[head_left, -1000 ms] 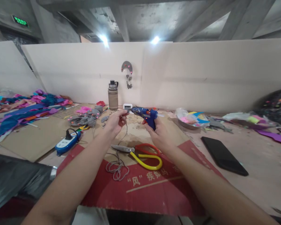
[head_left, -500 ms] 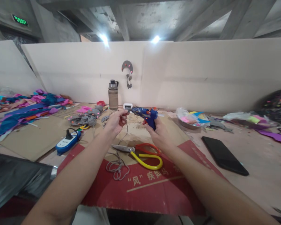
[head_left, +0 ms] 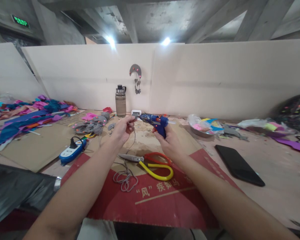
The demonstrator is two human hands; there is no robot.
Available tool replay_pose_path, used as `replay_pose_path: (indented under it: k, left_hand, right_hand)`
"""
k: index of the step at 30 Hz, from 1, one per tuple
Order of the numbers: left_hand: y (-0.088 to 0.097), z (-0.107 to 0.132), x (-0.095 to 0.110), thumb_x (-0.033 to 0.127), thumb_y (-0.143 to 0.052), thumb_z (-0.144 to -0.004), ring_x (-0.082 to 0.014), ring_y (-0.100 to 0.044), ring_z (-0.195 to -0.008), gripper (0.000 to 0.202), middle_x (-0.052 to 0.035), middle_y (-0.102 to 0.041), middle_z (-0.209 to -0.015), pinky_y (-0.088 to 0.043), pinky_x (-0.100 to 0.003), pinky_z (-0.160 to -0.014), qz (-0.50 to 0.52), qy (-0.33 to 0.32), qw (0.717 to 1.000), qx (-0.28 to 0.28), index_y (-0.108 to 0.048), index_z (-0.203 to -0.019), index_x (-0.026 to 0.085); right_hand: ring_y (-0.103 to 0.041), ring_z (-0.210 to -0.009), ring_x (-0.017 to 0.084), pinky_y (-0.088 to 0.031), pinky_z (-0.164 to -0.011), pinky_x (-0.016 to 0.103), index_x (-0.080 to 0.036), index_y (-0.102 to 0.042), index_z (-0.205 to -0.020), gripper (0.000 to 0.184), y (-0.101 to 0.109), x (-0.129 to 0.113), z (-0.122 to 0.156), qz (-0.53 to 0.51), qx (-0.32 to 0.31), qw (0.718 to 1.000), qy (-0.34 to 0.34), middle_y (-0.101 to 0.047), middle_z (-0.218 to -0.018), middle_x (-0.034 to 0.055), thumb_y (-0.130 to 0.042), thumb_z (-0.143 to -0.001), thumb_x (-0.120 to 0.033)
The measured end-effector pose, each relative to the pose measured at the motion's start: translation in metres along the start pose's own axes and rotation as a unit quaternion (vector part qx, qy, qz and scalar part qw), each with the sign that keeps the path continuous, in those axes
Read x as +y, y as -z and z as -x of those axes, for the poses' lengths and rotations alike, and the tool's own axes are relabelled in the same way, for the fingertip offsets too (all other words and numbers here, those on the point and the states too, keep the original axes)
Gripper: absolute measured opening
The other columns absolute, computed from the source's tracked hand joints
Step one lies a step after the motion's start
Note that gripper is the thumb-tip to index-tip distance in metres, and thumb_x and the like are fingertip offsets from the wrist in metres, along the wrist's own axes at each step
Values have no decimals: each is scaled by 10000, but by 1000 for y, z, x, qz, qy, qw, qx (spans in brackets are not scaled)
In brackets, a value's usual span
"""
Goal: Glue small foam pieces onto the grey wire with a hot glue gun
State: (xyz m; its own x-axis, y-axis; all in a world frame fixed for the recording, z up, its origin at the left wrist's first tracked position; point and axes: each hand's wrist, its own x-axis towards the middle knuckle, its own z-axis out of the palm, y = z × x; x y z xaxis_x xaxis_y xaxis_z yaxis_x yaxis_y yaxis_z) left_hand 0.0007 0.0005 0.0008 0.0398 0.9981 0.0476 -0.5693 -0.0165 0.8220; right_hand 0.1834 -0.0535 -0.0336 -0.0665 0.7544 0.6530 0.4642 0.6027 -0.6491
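Observation:
My right hand (head_left: 168,138) is wrapped round the handle of a blue hot glue gun (head_left: 158,123), whose nozzle points left. A pale glue stick (head_left: 171,122) sticks out of its back end. At the nozzle tip, my left hand (head_left: 123,130) pinches a small grey felt piece (head_left: 135,117), partly hidden by the fingers. A grey cord (head_left: 134,140) hangs from that hand down to a loose coil (head_left: 125,181) on the red and brown cardboard (head_left: 165,206). Scissors (head_left: 156,171) with one red and one yellow handle lie below my hands.
A water bottle (head_left: 120,103) stands at the back near a moon-shaped felt hanging (head_left: 135,71). Left are a power strip (head_left: 72,153), grey felt pieces with pink dots (head_left: 90,126) and coloured strips (head_left: 35,116). Right are a metal bowl (head_left: 202,132) and a black phone (head_left: 238,165).
Both hands stay almost where they were, the nozzle still at the grey felt piece. My left hand has shifted very slightly to the left.

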Motion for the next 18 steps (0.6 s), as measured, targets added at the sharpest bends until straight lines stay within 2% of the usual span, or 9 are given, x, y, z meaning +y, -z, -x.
replay_pose_path:
  k: [18]
  left_hand:
    - [-1,2,-1,116,-675,-583,-5,-416,-415,127,1,-587,-609,-235,-117,-339,-30,-17,999,-7,-581,-668,108]
  right_hand:
    - [-584,-976,261,-466,-814,410,-231,-500,-1168,344,1,0,1,17,10,1000,2,-627,-1072,97,-473,-859,-379]
